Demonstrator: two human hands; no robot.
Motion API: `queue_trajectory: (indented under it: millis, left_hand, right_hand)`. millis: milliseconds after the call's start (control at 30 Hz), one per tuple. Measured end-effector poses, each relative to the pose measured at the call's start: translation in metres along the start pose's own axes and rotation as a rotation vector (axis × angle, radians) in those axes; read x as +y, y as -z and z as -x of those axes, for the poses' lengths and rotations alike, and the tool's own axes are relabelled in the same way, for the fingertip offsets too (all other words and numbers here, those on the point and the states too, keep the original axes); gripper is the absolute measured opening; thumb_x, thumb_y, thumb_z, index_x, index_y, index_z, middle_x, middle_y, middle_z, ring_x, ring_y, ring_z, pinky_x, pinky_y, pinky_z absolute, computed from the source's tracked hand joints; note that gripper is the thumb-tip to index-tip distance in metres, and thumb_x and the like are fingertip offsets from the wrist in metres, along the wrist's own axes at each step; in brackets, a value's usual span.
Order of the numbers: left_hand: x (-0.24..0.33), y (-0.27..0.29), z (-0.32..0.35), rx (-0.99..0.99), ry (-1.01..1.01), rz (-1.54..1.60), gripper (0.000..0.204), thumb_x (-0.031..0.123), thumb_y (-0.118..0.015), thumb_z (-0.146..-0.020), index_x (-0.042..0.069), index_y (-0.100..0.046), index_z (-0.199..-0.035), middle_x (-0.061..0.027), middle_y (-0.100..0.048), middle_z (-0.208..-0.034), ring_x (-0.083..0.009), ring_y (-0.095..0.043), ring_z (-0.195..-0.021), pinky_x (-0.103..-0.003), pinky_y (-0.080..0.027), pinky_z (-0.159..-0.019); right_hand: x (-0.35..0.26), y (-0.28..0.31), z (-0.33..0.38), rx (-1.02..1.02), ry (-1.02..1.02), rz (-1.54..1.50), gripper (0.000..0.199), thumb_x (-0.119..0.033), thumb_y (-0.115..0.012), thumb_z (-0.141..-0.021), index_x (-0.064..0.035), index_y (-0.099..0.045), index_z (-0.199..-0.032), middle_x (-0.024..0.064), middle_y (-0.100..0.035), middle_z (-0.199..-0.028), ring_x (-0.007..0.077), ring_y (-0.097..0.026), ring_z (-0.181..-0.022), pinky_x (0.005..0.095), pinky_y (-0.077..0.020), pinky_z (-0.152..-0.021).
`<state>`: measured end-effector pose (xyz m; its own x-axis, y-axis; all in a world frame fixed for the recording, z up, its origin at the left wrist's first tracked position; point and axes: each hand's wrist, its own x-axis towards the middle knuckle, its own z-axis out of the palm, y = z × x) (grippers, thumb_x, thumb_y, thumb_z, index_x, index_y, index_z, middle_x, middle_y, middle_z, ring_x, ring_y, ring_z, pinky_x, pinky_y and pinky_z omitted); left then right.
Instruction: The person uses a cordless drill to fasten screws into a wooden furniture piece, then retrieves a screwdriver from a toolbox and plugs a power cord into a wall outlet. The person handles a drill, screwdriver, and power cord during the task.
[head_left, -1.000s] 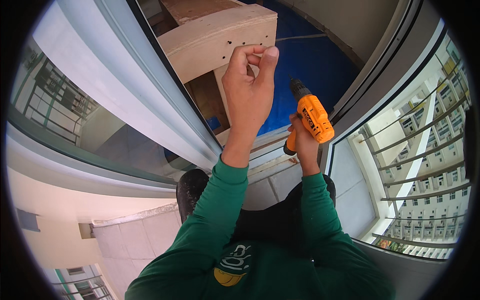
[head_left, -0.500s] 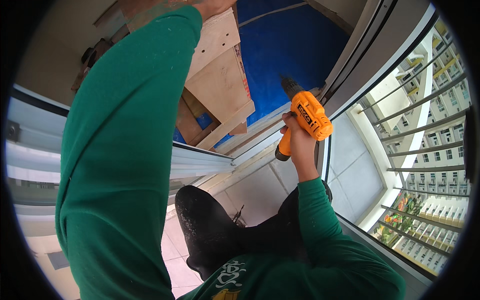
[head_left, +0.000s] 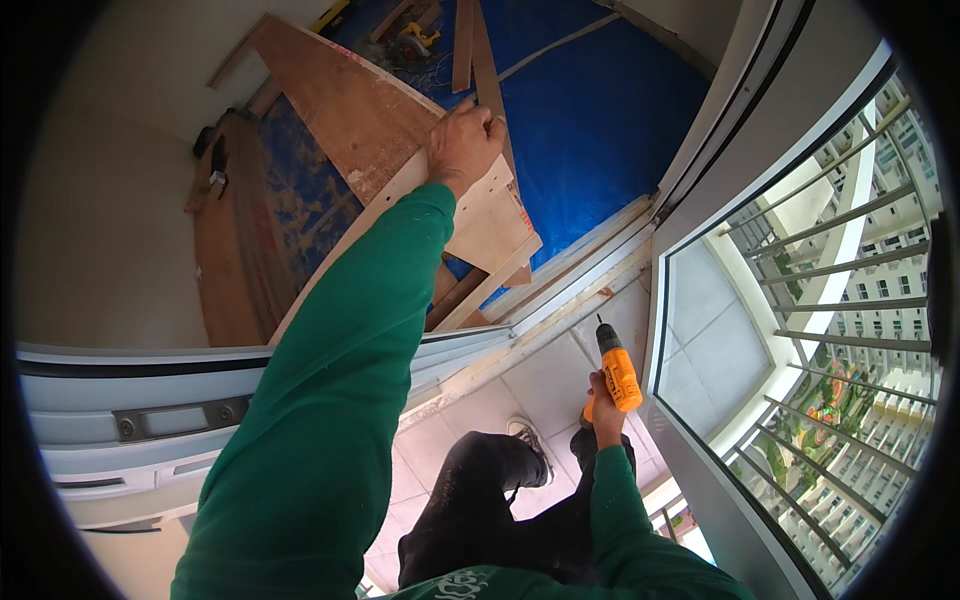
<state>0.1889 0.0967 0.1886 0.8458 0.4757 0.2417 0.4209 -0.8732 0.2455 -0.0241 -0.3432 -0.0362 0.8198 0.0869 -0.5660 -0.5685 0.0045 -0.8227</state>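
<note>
An orange and black cordless drill (head_left: 618,375) is in my right hand (head_left: 606,410), its fingers wrapped round the grip. The drill bit points away from me, above the tiled floor. My left arm reaches far forward in a green sleeve. My left hand (head_left: 466,148) is closed over the edge of a wooden panel assembly, its fingertips curled out of sight. The assembly has a broad reddish-brown plywood face (head_left: 350,110) and a paler plywood strip with small holes (head_left: 400,180). A smaller plywood piece (head_left: 495,235) sits at its near end.
A blue sheet (head_left: 590,120) covers the floor beyond the sliding-door track (head_left: 570,285). A yellow circular saw (head_left: 415,42) and loose wood strips (head_left: 475,50) lie at the back. To the right stands a glass door (head_left: 705,340), with railings (head_left: 850,250) beyond. Dusty boards (head_left: 235,230) are at left.
The view has shifted, showing more of the panel and floor. My right hand has lowered the drill toward me. My left hand, mostly cut off before, now shows fully on the panel's edge.
</note>
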Motion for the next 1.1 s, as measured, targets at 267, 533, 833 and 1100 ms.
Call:
queue_trajectory:
  millis: [267, 533, 833, 1100]
  left_hand:
    - [0.010, 0.000, -0.015, 0.084, -0.136, -0.103, 0.030, 0.032, -0.063, -0.103, 0.008, -0.074, -0.088, -0.0125, -0.069, -0.100, -0.0372, -0.069, -0.097, -0.051, -0.057, -0.083]
    - [-0.003, -0.004, -0.011, 0.043, -0.039, -0.047, 0.029, 0.031, -0.064, -0.100, 0.009, -0.077, -0.086, -0.0108, -0.069, -0.095, -0.0329, -0.066, -0.096, -0.047, -0.058, -0.080]
    - [0.008, 0.013, -0.025, -0.055, 0.003, 0.009, 0.034, 0.034, -0.066, -0.100, 0.010, -0.070, -0.077, -0.0094, -0.066, -0.093, -0.0304, -0.063, -0.095, -0.045, -0.054, -0.086]
    - [0.010, 0.019, -0.029, -0.053, 0.027, 0.157, 0.039, 0.038, -0.072, -0.100, 0.010, -0.064, -0.074, -0.0066, -0.061, -0.089, -0.0306, -0.063, -0.091, -0.048, -0.053, -0.081]
  right_hand:
    - [-0.010, 0.031, 0.047, 0.039, 0.034, 0.039, 0.023, -0.009, -0.079, -0.093, -0.0044, -0.065, -0.111, 0.0012, -0.066, -0.086, 0.0141, -0.066, -0.073, 0.0308, -0.0532, -0.069]
    - [-0.080, -0.007, 0.018, 0.047, -0.121, 0.047, 0.021, -0.007, -0.075, -0.093, -0.0052, -0.065, -0.111, 0.0004, -0.064, -0.089, 0.0123, -0.062, -0.071, 0.0289, -0.0520, -0.066]
    - [-0.132, -0.027, -0.033, 0.006, -0.217, 0.144, 0.031, -0.010, -0.077, -0.089, -0.0026, -0.067, -0.117, 0.0019, -0.067, -0.095, 0.0139, -0.064, -0.074, 0.0312, -0.0540, -0.068]
    - [-0.229, -0.056, -0.074, -0.037, -0.124, 0.190, 0.034, -0.009, -0.079, -0.090, 0.0005, -0.066, -0.120, 0.0069, -0.069, -0.095, 0.0189, -0.069, -0.073, 0.0349, -0.0572, -0.067]
